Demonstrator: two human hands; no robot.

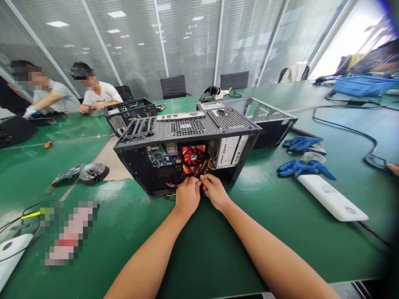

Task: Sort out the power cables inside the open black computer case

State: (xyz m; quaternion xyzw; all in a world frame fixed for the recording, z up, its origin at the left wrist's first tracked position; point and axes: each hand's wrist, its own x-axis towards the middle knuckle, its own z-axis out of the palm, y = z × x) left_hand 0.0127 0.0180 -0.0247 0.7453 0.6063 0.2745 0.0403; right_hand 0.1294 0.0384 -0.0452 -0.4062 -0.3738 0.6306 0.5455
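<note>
An open black computer case (187, 133) lies on its side on the green table (218, 249). Inside it I see a motherboard (162, 155), a red-bladed fan (193, 155) and a grey power supply (230, 149). My left hand (187, 195) and my right hand (213, 191) meet at the case's lower front edge. Both have their fingers pinched around a bundle of coloured wires (199, 169) coming out below the fan. The fingertips are partly hidden by each other.
A second case (274, 120) stands behind to the right. Blue gloves (304, 168) and a white panel (333, 199) lie on the right. A loose fan (93, 172) and a circuit board lie at the left. Two people work at the far left. Cables trail on the right.
</note>
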